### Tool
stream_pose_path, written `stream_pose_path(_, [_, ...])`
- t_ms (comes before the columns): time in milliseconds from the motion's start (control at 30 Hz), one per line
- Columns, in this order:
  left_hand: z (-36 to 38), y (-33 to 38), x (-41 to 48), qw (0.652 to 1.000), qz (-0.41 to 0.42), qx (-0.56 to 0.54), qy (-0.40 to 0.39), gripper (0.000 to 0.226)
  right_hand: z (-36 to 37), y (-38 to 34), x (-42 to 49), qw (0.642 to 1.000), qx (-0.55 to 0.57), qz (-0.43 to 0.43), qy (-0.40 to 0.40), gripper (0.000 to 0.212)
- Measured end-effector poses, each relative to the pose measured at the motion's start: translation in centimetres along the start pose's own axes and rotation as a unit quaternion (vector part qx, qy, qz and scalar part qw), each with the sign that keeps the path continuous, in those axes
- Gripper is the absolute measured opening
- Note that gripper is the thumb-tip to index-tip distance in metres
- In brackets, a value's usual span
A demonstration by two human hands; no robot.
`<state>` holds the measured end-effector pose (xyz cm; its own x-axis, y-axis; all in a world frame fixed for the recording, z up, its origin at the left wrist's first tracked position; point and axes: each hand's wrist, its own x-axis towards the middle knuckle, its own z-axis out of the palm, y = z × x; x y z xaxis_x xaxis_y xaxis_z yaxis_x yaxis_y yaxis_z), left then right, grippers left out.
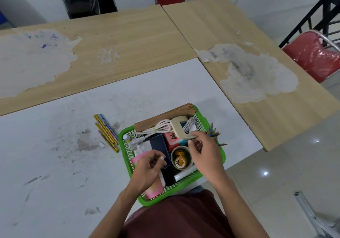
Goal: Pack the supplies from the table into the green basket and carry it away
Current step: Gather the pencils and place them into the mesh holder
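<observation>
The green basket (pixel 123 146) stands at the near edge of the white table (pixel 60 155), full of supplies: brown envelopes (pixel 163 117), coiled white cables (pixel 161 126), a dark blue box (pixel 158 143), yellow tape in a round tub (pixel 181 157) and a pink item (pixel 153 190). My right hand (pixel 204 151) pinches a cream roll of tape (pixel 179 126) over the basket's far right. My left hand (pixel 149 167) hovers over the basket's near left, fingers loosely curled, holding nothing I can see. A bunch of pencils (pixel 106 132) lies on the table just left of the basket. More coloured pencils (pixel 214 132) stick out at the basket's right side.
Two worn wooden tables (pixel 114 40) adjoin the white one at the back and right. A black chair (pixel 88 0) stands behind, a red chair (pixel 312 55) at the right by a black railing. Tiled floor lies to my right.
</observation>
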<state>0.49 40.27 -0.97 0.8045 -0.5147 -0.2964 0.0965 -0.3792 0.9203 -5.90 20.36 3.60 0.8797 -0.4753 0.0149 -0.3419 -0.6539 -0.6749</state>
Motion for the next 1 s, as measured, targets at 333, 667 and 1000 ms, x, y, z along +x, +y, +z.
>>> stream_pose_path(333, [-5.2,-1.0,0.0,0.982,-0.049,-0.075,0.167,0.009,6.6,-7.1,3.5,0.949,-0.095,-0.143,-0.264,0.039])
stream_pose_path(667, [-10.2,-7.6,4.0,0.915,-0.269,0.048,0.295,0.012,14.4,-12.2,7.1,0.854,-0.292,-0.151,-0.403,0.119])
stream_pose_path(1000, [-10.3,-9.2,7.4,0.881,-0.364,0.151,0.262,0.020,16.2,-12.0,7.1,0.846,-0.308,-0.125,-0.417,0.123])
